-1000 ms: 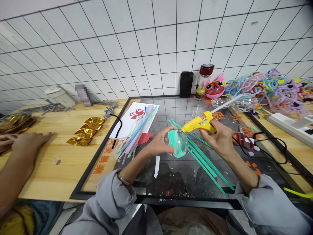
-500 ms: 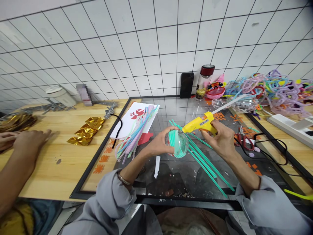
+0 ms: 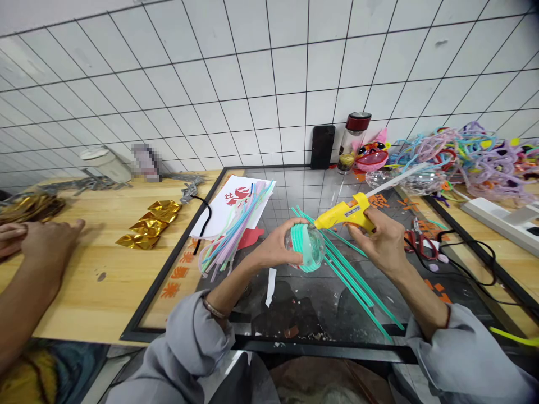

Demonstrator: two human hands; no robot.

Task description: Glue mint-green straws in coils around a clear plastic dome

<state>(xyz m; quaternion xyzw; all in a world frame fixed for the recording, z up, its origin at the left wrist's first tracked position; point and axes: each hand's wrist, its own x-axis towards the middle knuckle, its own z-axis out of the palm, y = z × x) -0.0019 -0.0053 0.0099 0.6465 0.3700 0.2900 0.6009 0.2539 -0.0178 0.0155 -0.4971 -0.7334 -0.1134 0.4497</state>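
Note:
My left hand (image 3: 278, 245) is closed round a clear plastic ball (image 3: 316, 244), thumb in front and fingers over the top. Green strips (image 3: 298, 241) are wrapped around part of the ball. In my right hand (image 3: 382, 234) is a yellow glue gun (image 3: 345, 214), a white glue stick (image 3: 391, 180) jutting from its back end. The gun's nozzle points down left and meets the ball's upper edge; whether it touches cannot be made out. Behind and below the ball lie several loose green strips (image 3: 357, 283) on the dark glossy board (image 3: 290, 303).
Pastel strips (image 3: 242, 224) lie on white paper (image 3: 217, 207) at left. Red scissors (image 3: 421, 242) and a black cord (image 3: 475, 275) are at right, near a white power strip (image 3: 501, 224). A glass bottle (image 3: 351, 146) stands behind. Another person's hand (image 3: 46, 244) rests far left, near gold foil (image 3: 155, 221).
My hands, the ball and the glue gun hold almost the same place. At far left, the other person's hands have shifted slightly.

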